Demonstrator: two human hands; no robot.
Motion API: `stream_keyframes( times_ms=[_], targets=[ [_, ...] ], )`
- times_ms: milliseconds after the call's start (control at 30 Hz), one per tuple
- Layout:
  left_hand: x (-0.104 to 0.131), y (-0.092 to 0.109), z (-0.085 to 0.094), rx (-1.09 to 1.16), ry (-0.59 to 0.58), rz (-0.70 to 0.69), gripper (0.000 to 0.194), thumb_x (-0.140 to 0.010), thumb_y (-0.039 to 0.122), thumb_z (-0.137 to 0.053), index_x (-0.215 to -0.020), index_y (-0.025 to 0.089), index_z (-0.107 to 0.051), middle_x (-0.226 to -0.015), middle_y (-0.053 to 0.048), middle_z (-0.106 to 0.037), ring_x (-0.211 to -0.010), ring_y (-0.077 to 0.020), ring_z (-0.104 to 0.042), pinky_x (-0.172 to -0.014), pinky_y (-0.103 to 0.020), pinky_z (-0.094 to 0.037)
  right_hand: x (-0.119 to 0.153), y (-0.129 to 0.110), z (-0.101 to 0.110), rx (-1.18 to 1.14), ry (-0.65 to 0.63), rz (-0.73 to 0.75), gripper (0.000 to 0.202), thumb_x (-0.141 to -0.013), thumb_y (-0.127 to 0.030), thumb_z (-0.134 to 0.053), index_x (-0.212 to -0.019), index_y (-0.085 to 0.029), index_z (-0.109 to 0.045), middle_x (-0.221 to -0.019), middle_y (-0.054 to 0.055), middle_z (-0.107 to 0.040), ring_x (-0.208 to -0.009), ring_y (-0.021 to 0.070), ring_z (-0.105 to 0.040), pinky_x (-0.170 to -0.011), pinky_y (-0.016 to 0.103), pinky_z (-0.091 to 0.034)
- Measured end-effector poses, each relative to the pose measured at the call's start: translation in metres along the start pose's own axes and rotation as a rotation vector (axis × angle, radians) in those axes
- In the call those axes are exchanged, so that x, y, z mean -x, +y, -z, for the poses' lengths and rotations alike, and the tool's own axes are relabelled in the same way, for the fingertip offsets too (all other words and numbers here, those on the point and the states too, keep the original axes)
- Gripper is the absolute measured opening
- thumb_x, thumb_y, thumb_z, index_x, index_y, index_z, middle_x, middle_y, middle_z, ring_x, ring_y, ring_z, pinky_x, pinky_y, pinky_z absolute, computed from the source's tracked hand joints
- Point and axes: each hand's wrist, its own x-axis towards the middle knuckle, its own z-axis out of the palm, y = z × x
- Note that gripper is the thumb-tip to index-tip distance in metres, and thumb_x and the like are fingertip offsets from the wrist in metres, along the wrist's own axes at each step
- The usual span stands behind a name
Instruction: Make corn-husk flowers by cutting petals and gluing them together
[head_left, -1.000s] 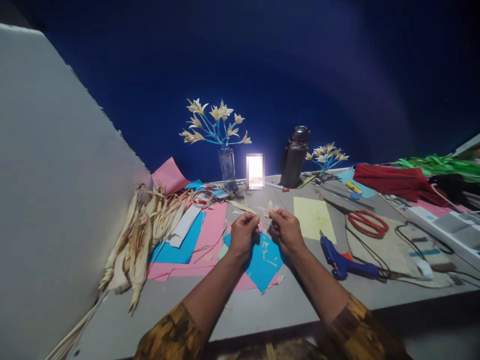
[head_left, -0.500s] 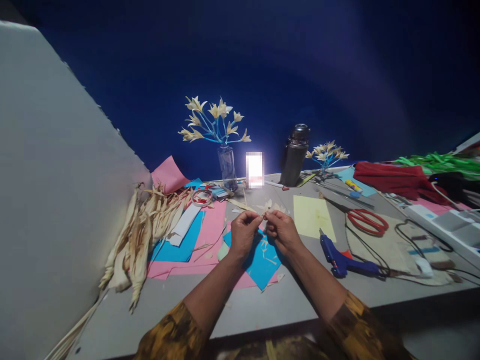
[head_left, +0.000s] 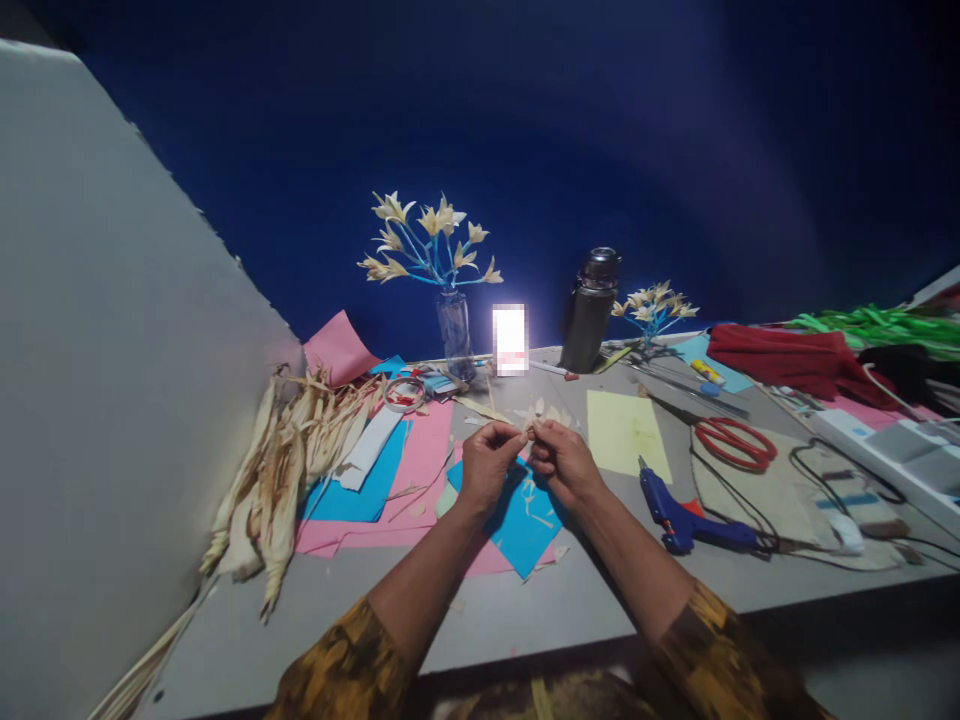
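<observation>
My left hand [head_left: 491, 465] and my right hand [head_left: 566, 462] meet fingertip to fingertip above the middle of the table. Both are closed in a pinch on a small pale piece of corn husk [head_left: 529, 430], mostly hidden by the fingers. Pale petal-shaped husk pieces [head_left: 555, 414] show just beyond the fingertips. Below the hands lies a blue paper sheet [head_left: 525, 545] with thin husk scraps [head_left: 538, 508] on it. Dried corn husks [head_left: 279, 500] are heaped at the left, over pink paper [head_left: 427, 450].
A glass bottle [head_left: 454, 335] with husk flowers [head_left: 435, 225] and a dark flask [head_left: 590, 315] stand at the back. To the right lie a yellow sheet [head_left: 626, 430], a blue glue gun [head_left: 679, 520] and red-handled scissors [head_left: 735, 443]. A grey panel [head_left: 112, 330] borders the left.
Both hands stay in nearly the same place, still pinching. The fingertips and the pale piece between them have shifted very slightly.
</observation>
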Motion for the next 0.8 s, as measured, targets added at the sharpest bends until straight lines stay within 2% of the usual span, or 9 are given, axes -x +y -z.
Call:
stream_keyframes(
  times_ms=[300,600,800],
  targets=[
    [-0.001,-0.0024,0.0011,0.035,-0.01,0.058,0.022,-0.064,0.03,-0.082,-0.077,0.017,-0.069,-0.066,0.001,-0.062,-0.053,-0.0082,-0.052,-0.052,-0.022,-0.039,-0.0003,0.0003,0.0004,0.008,0.014,0.015,0.034,-0.061,-0.036,-0.087,-0.066,-0.016,-0.06,-0.067,-0.001,-0.057,-0.046,0.0033,-0.034,-0.034,0.013,-0.02],
    [-0.0025,-0.0007,-0.0002,0.102,-0.016,0.13,0.025,-0.057,0.029,-0.084,-0.073,0.017,-0.069,-0.062,0.002,-0.06,-0.048,-0.0065,-0.048,-0.047,-0.02,-0.033,0.0012,0.0005,-0.0009,0.076,0.017,0.081,0.033,-0.065,-0.04,-0.082,-0.067,-0.017,-0.059,-0.065,-0.001,-0.057,-0.046,0.0043,-0.036,-0.034,0.014,-0.021],
    [-0.0027,-0.0004,-0.0001,0.114,-0.021,0.148,0.026,-0.056,0.028,-0.085,-0.072,0.016,-0.069,-0.06,0.003,-0.059,-0.048,-0.0064,-0.047,-0.046,-0.02,-0.032,0.0019,0.001,-0.0008,0.171,0.042,0.106,0.032,-0.068,-0.043,-0.079,-0.065,-0.017,-0.061,-0.044,-0.008,-0.041,-0.037,0.004,-0.031,-0.034,0.016,-0.022]
  ],
)
